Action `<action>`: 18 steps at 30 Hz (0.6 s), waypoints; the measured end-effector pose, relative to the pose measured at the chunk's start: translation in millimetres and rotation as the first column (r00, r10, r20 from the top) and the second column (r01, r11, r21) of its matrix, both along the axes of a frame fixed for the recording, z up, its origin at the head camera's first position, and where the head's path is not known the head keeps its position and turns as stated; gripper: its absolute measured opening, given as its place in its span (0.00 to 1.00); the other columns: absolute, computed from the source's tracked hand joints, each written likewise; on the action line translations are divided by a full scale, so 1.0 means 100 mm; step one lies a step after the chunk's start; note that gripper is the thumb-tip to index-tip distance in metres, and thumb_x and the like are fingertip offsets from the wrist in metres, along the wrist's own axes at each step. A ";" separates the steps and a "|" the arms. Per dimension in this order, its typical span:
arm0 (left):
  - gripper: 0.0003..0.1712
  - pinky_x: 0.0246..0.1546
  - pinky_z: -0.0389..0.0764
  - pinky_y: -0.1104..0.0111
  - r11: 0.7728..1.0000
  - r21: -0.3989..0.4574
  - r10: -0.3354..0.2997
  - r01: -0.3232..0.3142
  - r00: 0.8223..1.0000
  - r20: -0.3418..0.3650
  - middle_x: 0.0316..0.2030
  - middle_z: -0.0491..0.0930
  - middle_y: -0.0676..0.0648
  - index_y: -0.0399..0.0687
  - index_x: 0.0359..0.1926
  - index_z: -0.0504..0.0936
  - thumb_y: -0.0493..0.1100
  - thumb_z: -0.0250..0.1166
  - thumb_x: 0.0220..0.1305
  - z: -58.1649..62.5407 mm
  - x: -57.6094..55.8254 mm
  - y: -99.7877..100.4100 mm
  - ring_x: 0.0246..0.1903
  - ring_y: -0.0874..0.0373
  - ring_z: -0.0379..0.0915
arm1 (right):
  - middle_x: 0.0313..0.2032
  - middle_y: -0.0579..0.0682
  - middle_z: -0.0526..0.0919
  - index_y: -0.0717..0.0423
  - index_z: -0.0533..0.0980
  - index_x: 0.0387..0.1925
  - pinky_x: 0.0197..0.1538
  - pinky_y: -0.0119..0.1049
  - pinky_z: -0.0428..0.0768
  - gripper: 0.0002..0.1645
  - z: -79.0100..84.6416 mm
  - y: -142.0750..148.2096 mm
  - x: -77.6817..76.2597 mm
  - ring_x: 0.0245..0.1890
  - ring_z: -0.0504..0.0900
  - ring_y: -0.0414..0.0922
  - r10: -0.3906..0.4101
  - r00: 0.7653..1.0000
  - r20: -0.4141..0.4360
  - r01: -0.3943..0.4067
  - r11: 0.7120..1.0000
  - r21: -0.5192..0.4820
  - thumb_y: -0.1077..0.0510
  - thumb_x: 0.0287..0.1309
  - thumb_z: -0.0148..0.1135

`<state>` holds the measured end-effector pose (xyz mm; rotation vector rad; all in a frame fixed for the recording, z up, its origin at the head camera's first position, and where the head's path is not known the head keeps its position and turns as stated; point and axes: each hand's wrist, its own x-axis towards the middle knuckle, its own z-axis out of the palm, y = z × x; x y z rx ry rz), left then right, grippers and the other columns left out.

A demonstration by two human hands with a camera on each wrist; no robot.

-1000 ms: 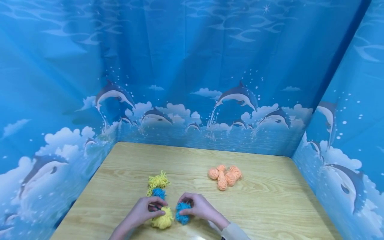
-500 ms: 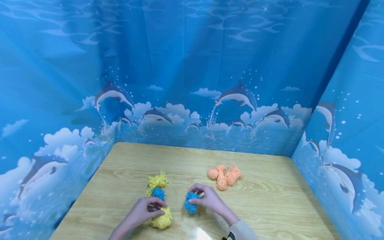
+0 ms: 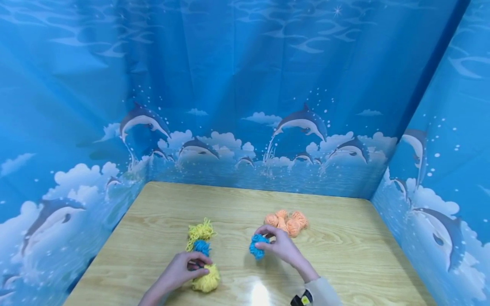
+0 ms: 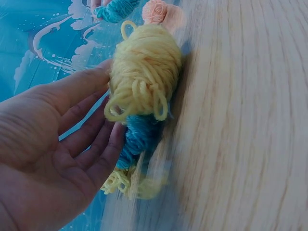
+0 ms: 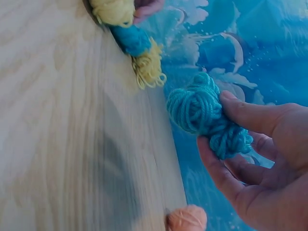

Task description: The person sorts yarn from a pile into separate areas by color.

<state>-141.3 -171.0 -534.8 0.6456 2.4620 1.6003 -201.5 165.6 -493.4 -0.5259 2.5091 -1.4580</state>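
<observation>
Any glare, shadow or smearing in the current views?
Head: white glare on the pale wooden table, at frame bottom; right wrist: a soft grey shadow left of the lumpy blue yarn bundle; left wrist: a faint peach smear beside the round peach yarn ball, perhaps a reflection.

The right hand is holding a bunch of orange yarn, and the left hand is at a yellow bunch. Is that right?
Not quite: the right hand is holding a bunch of blue yarn, not orange, as the right wrist view shows. The left hand is at a yellow bunch.
</observation>
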 end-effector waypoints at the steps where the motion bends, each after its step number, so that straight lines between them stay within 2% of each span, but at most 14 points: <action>1: 0.11 0.40 0.85 0.73 1.000 0.000 -0.001 0.001 1.000 -0.001 0.39 0.86 0.48 0.45 0.45 0.87 0.42 0.73 0.61 0.00 0.00 0.00 0.37 0.66 0.80 | 0.46 0.47 0.84 0.52 0.81 0.49 0.44 0.41 0.81 0.17 0.01 0.03 0.00 0.46 0.79 0.47 -0.011 1.000 0.005 0.011 1.000 -0.003 0.51 0.61 0.72; 6: 0.12 0.40 0.85 0.73 1.000 -0.005 -0.001 0.001 1.000 -0.004 0.39 0.86 0.48 0.45 0.44 0.87 0.42 0.73 0.61 0.00 0.01 0.00 0.37 0.66 0.80 | 0.46 0.48 0.84 0.53 0.81 0.50 0.44 0.41 0.81 0.19 0.03 0.17 0.01 0.45 0.79 0.46 -0.076 0.997 0.001 0.076 0.997 0.000 0.51 0.61 0.72; 13: 0.12 0.41 0.84 0.73 1.000 -0.016 -0.002 0.002 1.000 0.006 0.39 0.86 0.49 0.45 0.45 0.87 0.44 0.73 0.62 0.01 0.00 0.00 0.38 0.67 0.80 | 0.46 0.47 0.85 0.53 0.81 0.49 0.49 0.43 0.81 0.18 0.05 0.36 0.01 0.46 0.81 0.45 -0.143 0.989 -0.030 0.144 0.989 0.020 0.52 0.59 0.73; 18: 0.12 0.40 0.85 0.73 1.000 -0.003 -0.005 0.005 1.000 0.004 0.39 0.86 0.48 0.45 0.45 0.87 0.43 0.73 0.61 0.00 -0.01 0.00 0.37 0.66 0.80 | 0.45 0.46 0.86 0.50 0.82 0.47 0.50 0.42 0.81 0.17 0.04 0.47 0.01 0.45 0.81 0.43 -0.213 0.977 -0.026 0.214 0.976 0.032 0.52 0.58 0.75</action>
